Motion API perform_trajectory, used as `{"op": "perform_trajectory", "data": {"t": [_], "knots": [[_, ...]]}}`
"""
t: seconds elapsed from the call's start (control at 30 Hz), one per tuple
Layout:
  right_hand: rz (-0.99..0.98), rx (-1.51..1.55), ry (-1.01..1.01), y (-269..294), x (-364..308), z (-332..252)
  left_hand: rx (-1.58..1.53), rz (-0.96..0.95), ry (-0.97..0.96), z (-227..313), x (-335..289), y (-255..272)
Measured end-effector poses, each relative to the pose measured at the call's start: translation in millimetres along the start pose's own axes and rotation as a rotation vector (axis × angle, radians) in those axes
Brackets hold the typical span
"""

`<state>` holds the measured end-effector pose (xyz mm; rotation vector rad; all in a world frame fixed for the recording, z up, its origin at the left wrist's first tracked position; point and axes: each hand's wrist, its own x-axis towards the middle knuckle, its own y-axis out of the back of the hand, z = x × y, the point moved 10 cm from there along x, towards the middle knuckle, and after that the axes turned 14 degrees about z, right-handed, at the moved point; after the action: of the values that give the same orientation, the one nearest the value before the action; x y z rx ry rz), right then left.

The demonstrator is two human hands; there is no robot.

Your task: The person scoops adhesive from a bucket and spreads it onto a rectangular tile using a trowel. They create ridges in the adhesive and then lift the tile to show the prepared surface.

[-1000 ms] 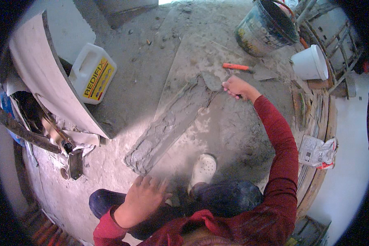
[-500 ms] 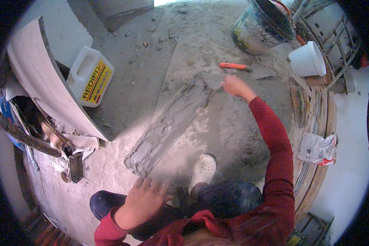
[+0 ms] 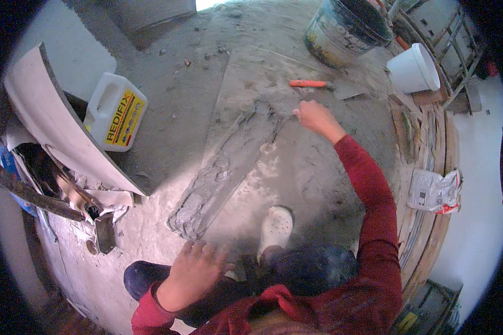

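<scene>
A long strip of wet grey mortar (image 3: 215, 170) lies slantwise over the floor in front of me. At its far end, my right hand (image 3: 318, 120) is closed round a trowel, whose handle is hidden in the fist. The trowel's blade shows only as a thin, unclear edge against the grey. My left hand (image 3: 198, 271) hangs over my left knee near the strip's close end, fingers loosely stretched and holding nothing. Beyond the right hand lies a second trowel (image 3: 308, 84) with an orange handle, its flat grey blade pointing right.
A dirty mortar bucket (image 3: 335, 42) and a white pail (image 3: 412, 70) stand far right. Wooden boards (image 3: 427, 245) with a crumpled bag (image 3: 433, 190) run along the right side. At left are a white jerrycan (image 3: 116, 111), a curved panel (image 3: 56, 111) and scraps. My pale clog (image 3: 276, 226) is beside the strip.
The trowel blade has turned from showing its flat face to nearly edge-on at the strip's far end. My right hand has shifted slightly left. The left hand stays put; the view has tilted a little.
</scene>
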<state>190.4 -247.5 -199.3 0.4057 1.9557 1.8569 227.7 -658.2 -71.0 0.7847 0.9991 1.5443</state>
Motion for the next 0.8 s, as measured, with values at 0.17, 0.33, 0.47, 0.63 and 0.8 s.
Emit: {"op": "perform_trajectory", "data": {"t": [0.17,0.33,0.47,0.63,0.8], "knots": [[-0.089,0.069,0.043,-25.7,-9.4,16.8,0.034,-0.112,0.06,-4.0,-2.2,-1.8],[-0.13,0.091,-0.01,-17.6,0.3,27.4,-0.02,-0.12,0.048,-1.6,0.2,-4.1],[-0.195,0.085,0.019,-52.7,-9.2,51.5,0.044,-0.108,0.01,-2.3,2.5,-5.5],[-0.112,0.097,0.027,-36.0,-25.2,41.5,0.006,-0.115,0.085,-7.7,-6.0,-1.4],[-0.098,0.154,-0.003,-64.5,-38.2,38.2,-0.014,-0.141,0.028,-3.1,0.8,-3.6]]}}
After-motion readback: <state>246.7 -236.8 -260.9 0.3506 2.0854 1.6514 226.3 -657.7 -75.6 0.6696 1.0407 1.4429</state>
